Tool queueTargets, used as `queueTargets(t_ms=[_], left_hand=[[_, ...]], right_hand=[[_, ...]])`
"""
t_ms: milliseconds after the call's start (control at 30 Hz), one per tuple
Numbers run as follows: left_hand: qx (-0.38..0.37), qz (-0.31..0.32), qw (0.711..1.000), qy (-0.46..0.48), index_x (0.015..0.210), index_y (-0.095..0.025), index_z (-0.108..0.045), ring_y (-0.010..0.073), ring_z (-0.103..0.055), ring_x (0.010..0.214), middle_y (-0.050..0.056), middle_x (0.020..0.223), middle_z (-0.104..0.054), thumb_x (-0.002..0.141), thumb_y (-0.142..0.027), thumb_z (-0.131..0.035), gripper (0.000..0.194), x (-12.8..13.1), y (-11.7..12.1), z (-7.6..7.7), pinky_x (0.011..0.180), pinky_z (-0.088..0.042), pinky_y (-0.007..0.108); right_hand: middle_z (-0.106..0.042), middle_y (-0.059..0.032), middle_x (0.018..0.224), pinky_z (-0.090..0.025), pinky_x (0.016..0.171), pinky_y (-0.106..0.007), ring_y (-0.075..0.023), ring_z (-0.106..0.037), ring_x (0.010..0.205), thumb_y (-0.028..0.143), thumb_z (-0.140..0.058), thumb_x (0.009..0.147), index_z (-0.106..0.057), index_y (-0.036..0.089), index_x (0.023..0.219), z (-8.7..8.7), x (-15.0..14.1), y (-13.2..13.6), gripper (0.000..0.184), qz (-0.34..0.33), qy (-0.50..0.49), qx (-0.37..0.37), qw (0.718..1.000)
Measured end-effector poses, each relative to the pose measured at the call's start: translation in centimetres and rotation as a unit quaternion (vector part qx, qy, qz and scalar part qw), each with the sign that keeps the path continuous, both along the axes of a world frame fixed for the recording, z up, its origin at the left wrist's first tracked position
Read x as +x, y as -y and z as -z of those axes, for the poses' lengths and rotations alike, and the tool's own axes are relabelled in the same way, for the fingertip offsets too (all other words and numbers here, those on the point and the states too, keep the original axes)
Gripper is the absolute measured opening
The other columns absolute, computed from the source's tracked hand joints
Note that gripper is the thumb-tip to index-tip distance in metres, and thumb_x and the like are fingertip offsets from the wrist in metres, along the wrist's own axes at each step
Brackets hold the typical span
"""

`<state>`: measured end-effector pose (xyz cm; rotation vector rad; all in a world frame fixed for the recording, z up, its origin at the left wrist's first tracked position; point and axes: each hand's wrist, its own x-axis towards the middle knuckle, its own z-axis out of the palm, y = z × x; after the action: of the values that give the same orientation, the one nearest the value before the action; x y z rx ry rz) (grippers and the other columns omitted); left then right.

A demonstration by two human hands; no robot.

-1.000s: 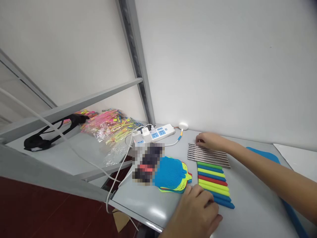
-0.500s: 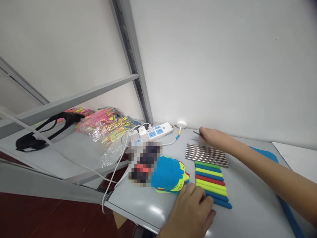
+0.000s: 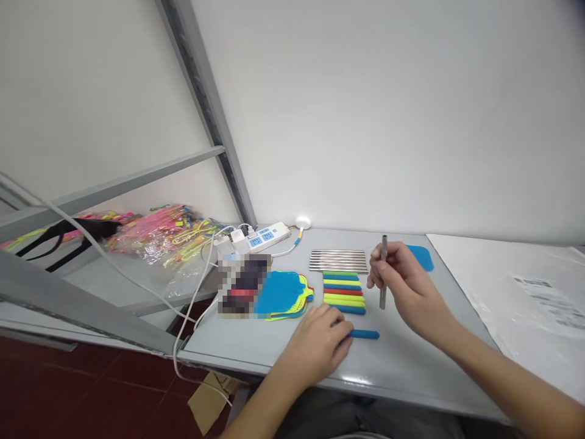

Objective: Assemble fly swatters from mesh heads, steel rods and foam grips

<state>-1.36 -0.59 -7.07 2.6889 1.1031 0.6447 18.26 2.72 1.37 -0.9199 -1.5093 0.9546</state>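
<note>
Before me, a person's right hand [image 3: 402, 283] pinches a steel tube [image 3: 383, 250] between fingers and thumb, roughly upright above a grey table [image 3: 420, 366]. The left hand [image 3: 320, 341] curls closed around a blue sleeve [image 3: 366, 334], just in front of a row of coloured sleeves [image 3: 343, 294]. Behind these lie more steel tubes [image 3: 338, 261]; mesh paddles [image 3: 281, 291] sit leftward.

1 grey tabletop [image 3: 402, 372]: rods [image 3: 339, 261], coloured sticks [image 3: 343, 293]

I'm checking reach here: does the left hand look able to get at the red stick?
Likely yes: the red stick lies uncovered in the row just beyond the left hand, though that hand seems to hold the nearest blue stick.
</note>
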Motion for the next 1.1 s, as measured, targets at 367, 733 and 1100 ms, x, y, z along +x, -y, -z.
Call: queueTargets(t_ms=[367,733,1100], left_hand=[[-0.049,0.029,0.971,0.232,0.124,-0.022,-0.058,0.0166,-0.062,0.090,0.007,0.102,-0.064,0.093,-0.022,-0.059,0.031,1.3,0.8,-0.3,0.080,-0.052,0.029],[-0.075,0.010,0.940,0.334,0.099,-0.020,-0.064,0.0180,-0.062,0.088,0.006,0.093,-0.067,0.093,-0.027,-0.059,0.011,7.1,1.1,-0.2,0.077,-0.050,0.030],[-0.109,-0.036,0.944,0.310,0.107,-0.020,-0.061,0.0175,-0.064,0.087,0.005,0.095,-0.069,0.099,-0.030,-0.048,0.019,6.9,1.1,0.3,0.079,-0.050,0.030]], right_hand=[[-0.042,0.0046,0.073,-0.036,0.062,-0.029,-0.0121,-0.043,0.061,0.028,-0.052,0.095,-0.052,0.025,0.089,7.9,0.3,4.5,0.006,0.092,-0.246,-0.022,0.965],[-0.037,0.0059,0.068,-0.036,0.060,-0.029,-0.0117,-0.038,0.058,0.027,-0.052,0.092,-0.050,0.025,0.087,6.0,0.9,4.5,0.006,0.110,-0.272,-0.009,0.956],[-0.033,0.0048,0.067,-0.033,0.055,-0.029,-0.0125,-0.033,0.055,0.016,-0.046,0.089,-0.050,0.027,0.086,0.3,0.8,6.1,0.012,0.125,-0.314,0.106,0.935]])
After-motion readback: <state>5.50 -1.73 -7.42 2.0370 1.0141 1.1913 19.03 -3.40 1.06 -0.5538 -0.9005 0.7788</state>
